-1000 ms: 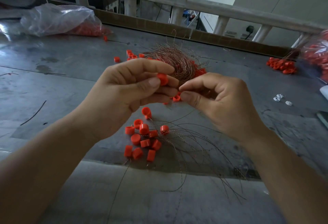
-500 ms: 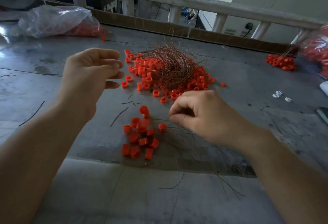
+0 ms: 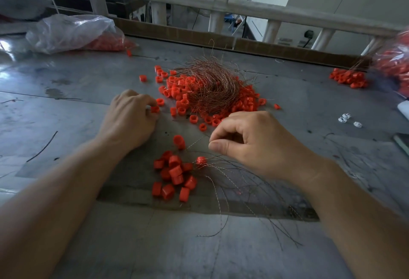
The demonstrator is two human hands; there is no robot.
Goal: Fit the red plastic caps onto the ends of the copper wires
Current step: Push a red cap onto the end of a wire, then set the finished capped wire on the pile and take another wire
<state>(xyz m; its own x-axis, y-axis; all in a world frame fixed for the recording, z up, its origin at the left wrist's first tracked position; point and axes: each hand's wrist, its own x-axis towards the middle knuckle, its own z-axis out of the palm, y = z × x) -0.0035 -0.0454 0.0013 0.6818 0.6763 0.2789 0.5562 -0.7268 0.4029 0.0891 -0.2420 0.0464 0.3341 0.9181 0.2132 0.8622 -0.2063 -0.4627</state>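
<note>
While the left hand (image 3: 130, 121) sat at the left edge of the copper wire nest (image 3: 210, 86), its curled fingertips were closed on one red cap (image 3: 155, 109) among the loose caps (image 3: 177, 92) ringing that nest. On the nest's near side, the right hand (image 3: 250, 143) had thumb and forefinger pinched together on a single thin wire (image 3: 195, 144). Its free end poked out leftward, lying roughly crosswise. So the cap lay left of and beyond that tip, with the left hand much the nearer. By my read, the cap needed carrying to the tip, mouth lined up along the wire. Which way the mouth faced, I couldn't tell.
</note>
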